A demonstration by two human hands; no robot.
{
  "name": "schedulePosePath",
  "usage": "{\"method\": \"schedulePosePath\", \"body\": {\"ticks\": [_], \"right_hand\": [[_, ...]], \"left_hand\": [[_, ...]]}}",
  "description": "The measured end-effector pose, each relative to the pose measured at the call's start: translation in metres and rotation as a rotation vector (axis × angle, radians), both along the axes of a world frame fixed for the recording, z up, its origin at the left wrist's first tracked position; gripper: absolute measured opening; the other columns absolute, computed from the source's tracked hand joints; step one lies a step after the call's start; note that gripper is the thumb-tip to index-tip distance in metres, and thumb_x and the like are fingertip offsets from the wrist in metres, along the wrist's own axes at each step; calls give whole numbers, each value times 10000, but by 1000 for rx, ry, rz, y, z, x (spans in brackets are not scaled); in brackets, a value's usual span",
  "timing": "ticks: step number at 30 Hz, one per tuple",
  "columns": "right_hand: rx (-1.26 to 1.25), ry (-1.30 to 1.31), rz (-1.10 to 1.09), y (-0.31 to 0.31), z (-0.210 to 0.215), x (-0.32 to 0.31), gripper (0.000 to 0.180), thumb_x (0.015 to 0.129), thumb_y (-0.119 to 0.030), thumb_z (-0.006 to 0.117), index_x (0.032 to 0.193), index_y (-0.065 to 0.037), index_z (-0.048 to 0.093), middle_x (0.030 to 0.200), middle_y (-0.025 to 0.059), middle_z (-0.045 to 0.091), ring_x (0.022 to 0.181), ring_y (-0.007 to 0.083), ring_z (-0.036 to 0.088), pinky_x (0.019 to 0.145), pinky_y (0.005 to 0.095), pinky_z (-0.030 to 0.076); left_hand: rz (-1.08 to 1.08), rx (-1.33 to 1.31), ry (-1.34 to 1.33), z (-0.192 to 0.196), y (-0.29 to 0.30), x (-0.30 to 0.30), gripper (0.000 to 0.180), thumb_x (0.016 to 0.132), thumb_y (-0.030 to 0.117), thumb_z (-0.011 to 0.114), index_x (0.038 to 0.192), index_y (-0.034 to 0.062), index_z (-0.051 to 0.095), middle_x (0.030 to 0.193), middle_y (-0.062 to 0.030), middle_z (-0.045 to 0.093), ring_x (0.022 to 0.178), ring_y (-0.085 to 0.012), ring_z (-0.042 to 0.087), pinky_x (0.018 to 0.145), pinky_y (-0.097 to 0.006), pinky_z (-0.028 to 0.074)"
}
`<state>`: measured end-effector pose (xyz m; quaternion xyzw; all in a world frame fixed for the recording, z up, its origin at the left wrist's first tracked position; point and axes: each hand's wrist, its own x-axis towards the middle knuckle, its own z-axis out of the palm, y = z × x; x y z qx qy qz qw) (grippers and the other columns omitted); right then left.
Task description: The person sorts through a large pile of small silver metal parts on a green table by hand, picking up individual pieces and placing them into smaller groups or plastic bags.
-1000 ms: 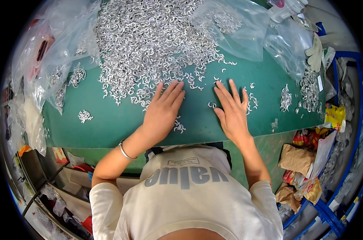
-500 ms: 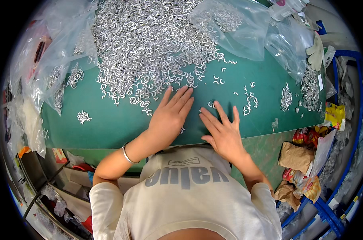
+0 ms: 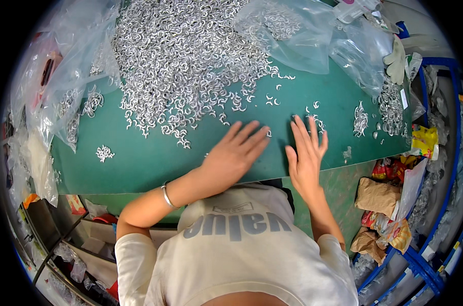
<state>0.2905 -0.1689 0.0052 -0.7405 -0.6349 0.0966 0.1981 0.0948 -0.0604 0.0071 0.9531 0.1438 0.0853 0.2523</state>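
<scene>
The left hand [image 3: 231, 155] lies flat and open, palm down, on the green table [image 3: 155, 158] at the centre of the frame, fingertips toward a few stray small silver metal hooks [image 3: 272, 99]. Just to its right, the right hand [image 3: 307, 153] is also spread open and empty, fingers near a thin scatter of the same pieces.

The big heap of hooks [image 3: 190, 56] fills the upper middle of the frame, well above both hands. A sweeping palm could likely push loose pieces off the near table edge into the clutter below, since both hands sit close to that edge. Hook ends may also snag skin or the bracelet [image 3: 167, 196]. The clear plastic bags [image 3: 292, 35] at upper right and left overlap the heap and could trap pieces unseen.
</scene>
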Motion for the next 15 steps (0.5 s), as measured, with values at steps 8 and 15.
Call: {"method": "schedulePosePath", "body": {"ticks": [8, 15], "right_hand": [[224, 258, -13, 15, 1, -1, 413, 865, -31, 594, 1262, 52, 519, 1098, 104, 685, 1182, 334, 533, 1051, 480, 323], [115, 173, 193, 16, -5, -21, 441, 856, -40, 601, 1282, 28, 508, 1122, 87, 678, 1167, 316, 541, 1062, 505, 293]], "left_hand": [[75, 101, 122, -5, 8, -8, 585, 758, -7, 555, 1332, -49, 446, 1451, -175, 401, 1368, -320, 361, 1119, -537, 260], [57, 109, 58, -7, 2, -7, 554, 757, -40, 532, 1308, -48, 475, 1444, -170, 415, 1353, -316, 387, 1109, -556, 265]]}}
